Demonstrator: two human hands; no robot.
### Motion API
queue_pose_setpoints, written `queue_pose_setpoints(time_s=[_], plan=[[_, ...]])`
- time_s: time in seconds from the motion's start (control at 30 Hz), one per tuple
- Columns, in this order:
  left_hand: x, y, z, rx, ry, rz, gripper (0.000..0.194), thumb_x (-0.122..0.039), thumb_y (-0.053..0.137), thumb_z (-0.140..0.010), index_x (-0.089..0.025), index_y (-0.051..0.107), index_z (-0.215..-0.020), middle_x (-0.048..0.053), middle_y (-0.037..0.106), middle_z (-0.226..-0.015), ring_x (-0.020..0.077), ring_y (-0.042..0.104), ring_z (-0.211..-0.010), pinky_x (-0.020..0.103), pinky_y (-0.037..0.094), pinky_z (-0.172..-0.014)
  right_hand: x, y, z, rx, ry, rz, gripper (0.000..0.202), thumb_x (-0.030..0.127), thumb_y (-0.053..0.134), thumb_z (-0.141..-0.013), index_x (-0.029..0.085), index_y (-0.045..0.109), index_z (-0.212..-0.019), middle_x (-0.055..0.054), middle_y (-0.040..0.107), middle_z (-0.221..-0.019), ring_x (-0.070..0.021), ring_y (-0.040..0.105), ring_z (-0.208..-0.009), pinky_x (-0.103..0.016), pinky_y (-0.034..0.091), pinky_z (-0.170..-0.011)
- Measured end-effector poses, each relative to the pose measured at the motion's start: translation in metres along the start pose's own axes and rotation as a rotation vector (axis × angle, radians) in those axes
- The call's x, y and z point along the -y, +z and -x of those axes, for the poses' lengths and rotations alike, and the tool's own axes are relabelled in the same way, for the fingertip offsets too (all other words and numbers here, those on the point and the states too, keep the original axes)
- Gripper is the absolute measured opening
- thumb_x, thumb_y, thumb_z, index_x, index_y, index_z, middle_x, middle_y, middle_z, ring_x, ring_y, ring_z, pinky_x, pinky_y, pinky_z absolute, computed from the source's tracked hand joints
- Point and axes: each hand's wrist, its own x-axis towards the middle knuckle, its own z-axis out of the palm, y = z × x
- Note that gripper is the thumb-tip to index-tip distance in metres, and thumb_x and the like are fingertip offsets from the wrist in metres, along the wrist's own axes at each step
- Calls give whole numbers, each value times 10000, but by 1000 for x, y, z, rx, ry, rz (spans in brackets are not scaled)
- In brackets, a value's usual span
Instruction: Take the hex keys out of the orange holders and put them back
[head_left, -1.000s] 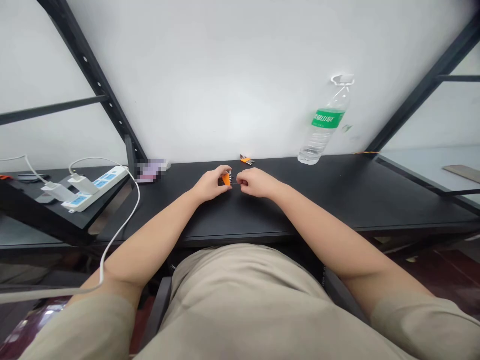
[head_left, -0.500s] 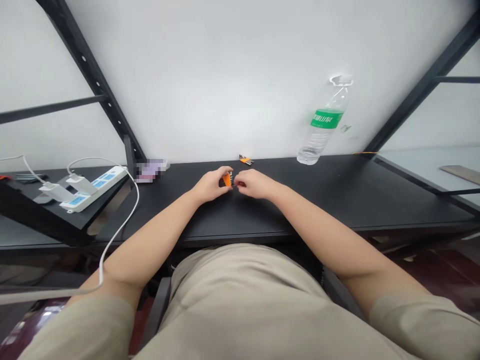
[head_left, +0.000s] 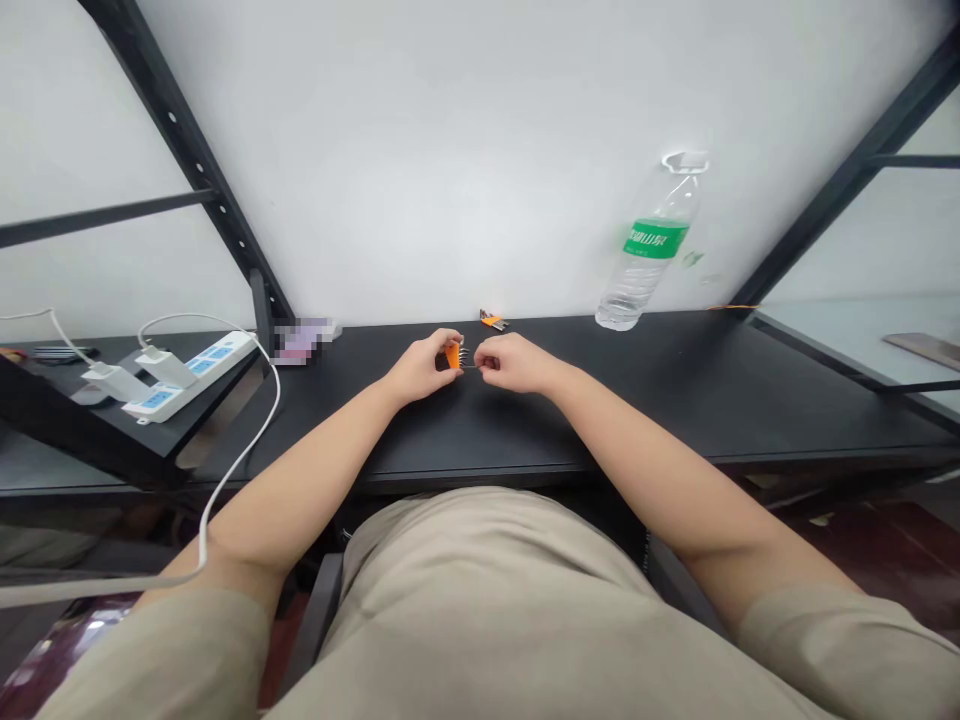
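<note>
My left hand [head_left: 425, 370] grips an orange hex key holder [head_left: 453, 356] between thumb and fingers, above the black desk. Several thin metal keys stick out of the holder's right side. Close by on the right, my right hand [head_left: 510, 362] is closed in a pinch on the end of one thin hex key [head_left: 470, 367], which spans the small gap to the holder. Whether its other end still sits in the holder is too small to tell. Behind the hands, a second orange holder with dark metal keys [head_left: 494, 321] lies near the wall.
A large clear bottle [head_left: 651, 240] with a green label stands at the back right. To the left are a white power strip [head_left: 191, 377] with plugs, a white cable [head_left: 244, 462] crossing over my left arm, and a blurred purple packet [head_left: 304, 340]. Black rack posts [head_left: 187, 150] flank the desk [head_left: 652, 390].
My right hand has drawn slightly away from the holder, and more of the thin key shows between the hands. The left hand stays nearly in place.
</note>
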Motion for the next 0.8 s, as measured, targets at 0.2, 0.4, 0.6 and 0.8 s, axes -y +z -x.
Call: queue_pose_setpoints(time_s=[0.2,0.4,0.6,0.8], plan=[[2,1,0,-11,2,1,530,-306,727,-805,-250,523,-1292,69,672,-1243,217,668,-1126,368,540,-1010,-1,-1,0,-6,-3,-11,117,136,564,-793,189,662,-830,-25,679,-834,-166,565,-747,-288,393,-730],[0,0,0,-1,-4,2,533,-299,734,-801,-250,521,-1287,73,674,-1245,218,666,-1136,365,541,-1004,-2,-1,1,-11,0,-20,125,148,558,-805,190,671,-839,-20,673,-828,-164,564,-744,-292,397,-736],[1,0,1,2,-5,-35,549,-309,740,-798,-252,514,-1295,71,684,-1227,215,677,-1095,366,542,-990,-2,0,0,14,-34,6,154,142,558,-845,182,705,-874,-53,689,-908,-179,590,-804,-304,411,-776],[3,1,1,22,-3,-44,584,-309,775,-769,-257,525,-1294,55,698,-1195,214,687,-1066,356,548,-966,-4,3,-2,-62,-103,-8,184,157,548,-924,189,729,-914,-67,677,-928,-191,603,-839,-330,443,-811]])
